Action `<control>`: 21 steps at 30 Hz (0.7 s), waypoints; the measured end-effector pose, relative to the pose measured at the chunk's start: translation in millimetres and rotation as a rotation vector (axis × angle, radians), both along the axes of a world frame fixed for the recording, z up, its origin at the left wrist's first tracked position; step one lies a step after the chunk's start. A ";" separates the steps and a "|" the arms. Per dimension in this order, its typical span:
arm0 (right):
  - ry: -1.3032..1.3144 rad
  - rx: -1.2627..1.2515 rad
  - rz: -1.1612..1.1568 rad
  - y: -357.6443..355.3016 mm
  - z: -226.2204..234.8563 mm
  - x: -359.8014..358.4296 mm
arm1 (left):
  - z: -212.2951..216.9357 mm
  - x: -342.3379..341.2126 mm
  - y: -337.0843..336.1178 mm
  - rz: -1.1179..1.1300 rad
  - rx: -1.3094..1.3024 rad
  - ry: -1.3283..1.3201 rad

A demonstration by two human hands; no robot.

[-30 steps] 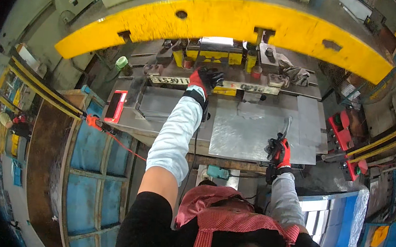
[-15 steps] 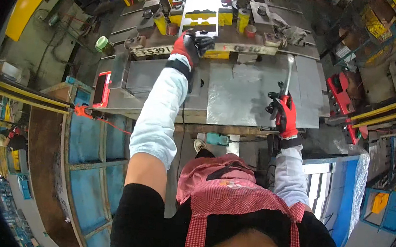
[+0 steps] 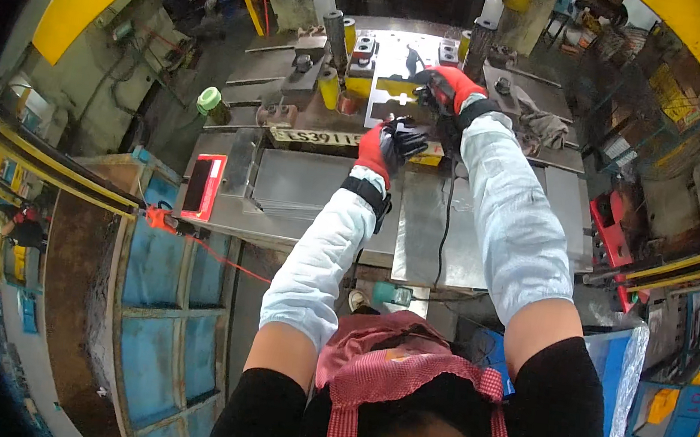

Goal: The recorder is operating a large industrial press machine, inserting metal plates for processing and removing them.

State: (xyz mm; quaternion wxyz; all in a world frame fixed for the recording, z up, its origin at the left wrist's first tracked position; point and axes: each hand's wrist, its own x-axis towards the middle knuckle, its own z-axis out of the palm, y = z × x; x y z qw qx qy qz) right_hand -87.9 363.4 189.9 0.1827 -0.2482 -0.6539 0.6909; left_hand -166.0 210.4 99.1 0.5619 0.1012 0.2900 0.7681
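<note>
Both the left hand [image 3: 393,144] and the right hand [image 3: 449,90] reach past the far edge of the tabletop [image 3: 297,231] to a bright sheet [image 3: 393,55] lying among the die parts on the press bed [image 3: 253,85]. The left hand is bent beside the sheet's near end, the right curls at its right side; whether either one pinches it, I cannot tell.

If pulled askew, the sheet could catch its cutouts on the die or scrape a guide post [image 3: 334,40]. Its thin edge could slip through the gloves or nick a wrist, and any movement of the press would endanger both hands. A dark cord [image 3: 446,221], trailing toward the tabletop's front edge, could snag.

The sheet looks like glossy, stiff metal with stepped openings; the posts are dark, ridged cylinders. Flat grey plates [image 3: 302,180] lie square on the tabletop's left half, a red-bordered dark slab [image 3: 201,187] near its left edge. Crumpled grey cloth [image 3: 546,127] sits near the bed's right edge.
</note>
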 end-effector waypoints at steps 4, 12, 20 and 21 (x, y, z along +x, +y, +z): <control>0.320 -0.165 -0.107 -62.4 12.4 44.9 | -6.9 -15.9 -35.1 0.010 0.170 0.140; 0.018 -0.177 -0.213 -120.8 -85.8 266.0 | -36.6 -18.6 -204.8 0.529 -0.204 2.112; -0.166 -0.161 -0.162 -129.8 -164.2 266.6 | -33.2 29.1 -337.2 0.184 -0.423 1.574; -0.171 0.269 -0.061 -112.1 -190.9 288.8 | -6.3 34.3 -361.4 0.153 -0.594 1.436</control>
